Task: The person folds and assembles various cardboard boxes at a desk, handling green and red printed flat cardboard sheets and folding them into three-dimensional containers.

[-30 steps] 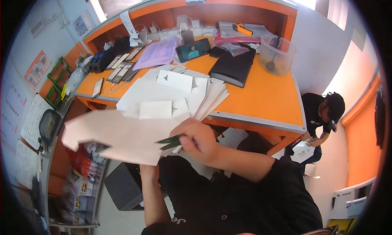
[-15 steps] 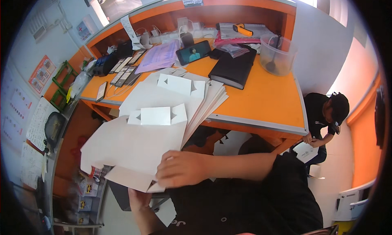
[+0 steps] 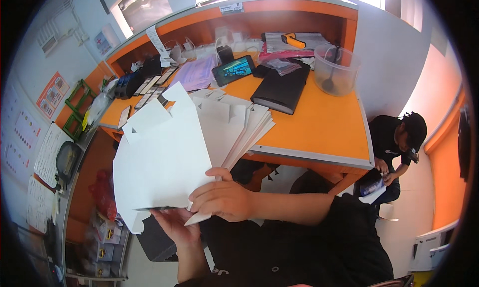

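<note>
A white die-cut cardboard box blank [image 3: 159,157] is tilted up in front of me, with cut tabs along its far edge. My left hand [image 3: 175,226] grips its near edge from below, palm up, with the fingertips hidden behind the card. My right hand [image 3: 222,199] pinches the near right corner, beside a small folded flap [image 3: 198,218]. Behind it, a fanned stack of similar flat blanks [image 3: 229,122] lies on the orange desk [image 3: 319,132] and juts over its front edge.
On the desk are a propped-up phone [image 3: 234,71], a black folder [image 3: 283,87], a clear plastic tub [image 3: 337,70], purple papers [image 3: 194,75] and several phones in a row. To the right, a seated person [image 3: 394,147] handles a white and blue item. Drawers [image 3: 107,249] stand at lower left.
The blank has been lifted off the stack and tilted up. My left hand has risen into fuller view under its edge. The seated person's item now shows a blue side.
</note>
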`<control>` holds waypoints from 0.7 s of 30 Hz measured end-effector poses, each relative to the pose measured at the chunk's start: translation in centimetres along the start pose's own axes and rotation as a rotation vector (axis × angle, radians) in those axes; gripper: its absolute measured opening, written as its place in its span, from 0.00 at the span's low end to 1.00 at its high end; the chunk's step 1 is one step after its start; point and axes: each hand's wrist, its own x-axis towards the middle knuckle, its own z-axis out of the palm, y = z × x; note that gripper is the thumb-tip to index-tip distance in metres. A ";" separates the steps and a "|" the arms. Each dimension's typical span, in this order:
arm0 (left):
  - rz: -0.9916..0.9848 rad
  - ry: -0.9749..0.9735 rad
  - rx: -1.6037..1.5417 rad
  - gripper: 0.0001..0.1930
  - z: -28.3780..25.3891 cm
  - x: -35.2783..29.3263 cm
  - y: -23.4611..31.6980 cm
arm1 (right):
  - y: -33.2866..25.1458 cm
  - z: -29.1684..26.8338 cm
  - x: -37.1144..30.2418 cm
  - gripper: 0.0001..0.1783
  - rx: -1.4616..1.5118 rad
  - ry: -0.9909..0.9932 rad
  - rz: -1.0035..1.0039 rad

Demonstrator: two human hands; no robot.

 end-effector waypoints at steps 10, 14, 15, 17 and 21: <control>-0.141 -0.042 0.105 0.23 3.0 0.8 -0.4 | 0.9 -0.2 -1.4 0.06 -0.024 0.021 0.166; -0.077 -0.038 0.182 0.21 3.5 0.4 -1.1 | 1.0 -0.7 -1.6 0.09 0.038 0.074 0.255; -0.063 -0.064 0.183 0.21 3.6 0.3 -1.2 | 0.8 -0.9 -1.5 0.10 0.053 0.083 0.292; -0.070 -0.041 0.241 0.24 3.5 0.3 -1.3 | 0.4 -1.1 -1.3 0.12 0.102 0.063 0.372; -0.059 -0.048 0.171 0.30 2.6 0.3 -0.9 | -0.4 -1.8 -0.5 0.18 0.085 -0.131 0.465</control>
